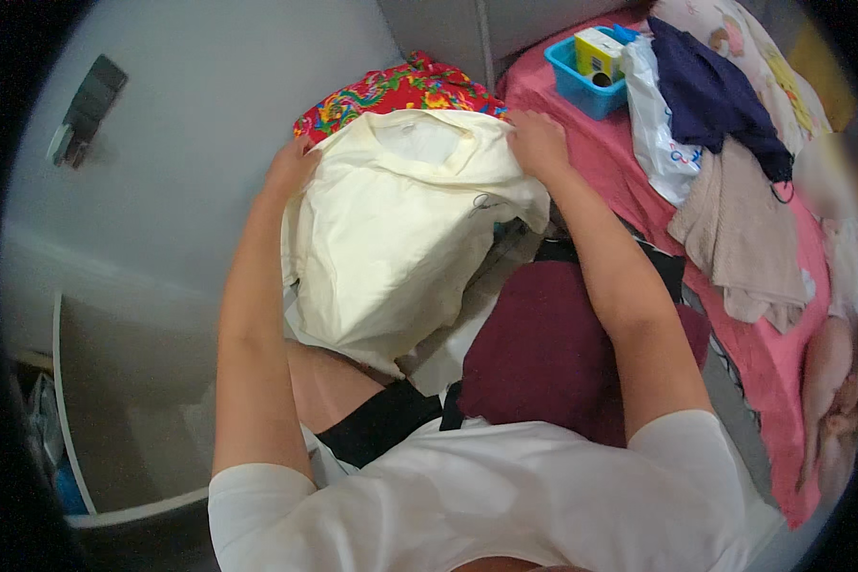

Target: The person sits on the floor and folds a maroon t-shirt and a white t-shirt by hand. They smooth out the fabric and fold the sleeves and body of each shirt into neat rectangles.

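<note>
A cream T-shirt (393, 236) hangs spread out before me, its neckline at the top and a small dark mark on its chest. My left hand (291, 166) grips the shirt at its left shoulder edge. Its opposite shoulder is pinched by my right hand (538, 145); the fingertips of both hands are partly hidden. Behind the shirt's collar lies a red floral cloth (415, 82). A maroon cloth (536, 357) covers part of my lap, below the shirt and to its right.
On a pink sheet (600, 164) at the right are a blue plastic basket (592, 104) holding a yellow box, a white plastic bag (654, 129), a navy garment (715, 100) and a beige towel (736, 236). Another person (833, 357) is at the far right.
</note>
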Demonstrator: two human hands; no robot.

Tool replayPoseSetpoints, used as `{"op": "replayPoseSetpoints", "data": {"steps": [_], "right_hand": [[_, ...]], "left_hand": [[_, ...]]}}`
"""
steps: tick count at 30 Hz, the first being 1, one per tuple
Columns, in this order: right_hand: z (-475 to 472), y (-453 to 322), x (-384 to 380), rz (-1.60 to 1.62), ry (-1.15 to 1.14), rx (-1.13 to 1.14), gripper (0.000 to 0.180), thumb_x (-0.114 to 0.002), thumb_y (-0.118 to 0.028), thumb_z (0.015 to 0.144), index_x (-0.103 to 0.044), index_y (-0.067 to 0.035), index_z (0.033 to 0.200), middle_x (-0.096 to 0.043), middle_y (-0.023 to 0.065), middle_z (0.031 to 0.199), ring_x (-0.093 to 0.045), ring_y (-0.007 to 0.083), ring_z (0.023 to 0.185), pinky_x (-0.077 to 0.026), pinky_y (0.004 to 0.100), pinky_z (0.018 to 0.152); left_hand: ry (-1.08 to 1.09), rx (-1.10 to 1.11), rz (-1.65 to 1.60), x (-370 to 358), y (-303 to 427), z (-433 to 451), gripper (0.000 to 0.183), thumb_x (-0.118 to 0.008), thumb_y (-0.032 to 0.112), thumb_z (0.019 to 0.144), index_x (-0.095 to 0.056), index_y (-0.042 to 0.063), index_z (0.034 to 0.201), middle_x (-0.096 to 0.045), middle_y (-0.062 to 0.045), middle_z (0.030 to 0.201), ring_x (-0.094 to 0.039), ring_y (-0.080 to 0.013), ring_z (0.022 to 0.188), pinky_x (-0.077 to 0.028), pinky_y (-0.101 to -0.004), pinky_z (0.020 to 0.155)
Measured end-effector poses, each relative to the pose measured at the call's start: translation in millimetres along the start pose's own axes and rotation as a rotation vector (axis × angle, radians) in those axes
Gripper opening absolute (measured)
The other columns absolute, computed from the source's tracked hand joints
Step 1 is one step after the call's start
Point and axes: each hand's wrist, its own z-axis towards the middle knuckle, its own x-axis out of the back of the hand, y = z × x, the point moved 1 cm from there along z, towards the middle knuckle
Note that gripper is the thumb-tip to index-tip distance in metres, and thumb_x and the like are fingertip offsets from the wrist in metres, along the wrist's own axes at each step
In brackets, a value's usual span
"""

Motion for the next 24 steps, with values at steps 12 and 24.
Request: {"op": "replayPoseSetpoints", "data": {"steps": [12,24], "right_hand": [[0.6,15.0,153.1,0.747,0.084,-0.053,0.027,-0.057,-0.029,0.089,-0.064,-0.003,0.095,-0.063,0.0041,0.081,-0.056,0.0113,0.073,-0.044,0.0257,0.07],[52.0,-65.5,330.9,0.338,0.066,0.211,0.027,-0.056,-0.028,0.091,-0.065,-0.002,0.089,-0.065,0.0058,0.082,-0.056,0.0166,0.071,-0.047,0.03,0.067]], "left_hand": [[0.075,-0.116,-0.477,184.6,77.3,-90.8,0.03,-0.058,0.039,0.089,-0.063,0.01,0.09,-0.057,0.004,0.076,-0.052,-0.007,0.072,-0.042,-0.023,0.067],[0.317,-0.464,-0.041,280.9,75.2,-136.4,0.022,-0.051,0.028,0.094,-0.055,0.007,0.091,-0.053,0.002,0.08,-0.05,-0.0099,0.075,-0.043,-0.0247,0.07]]}}
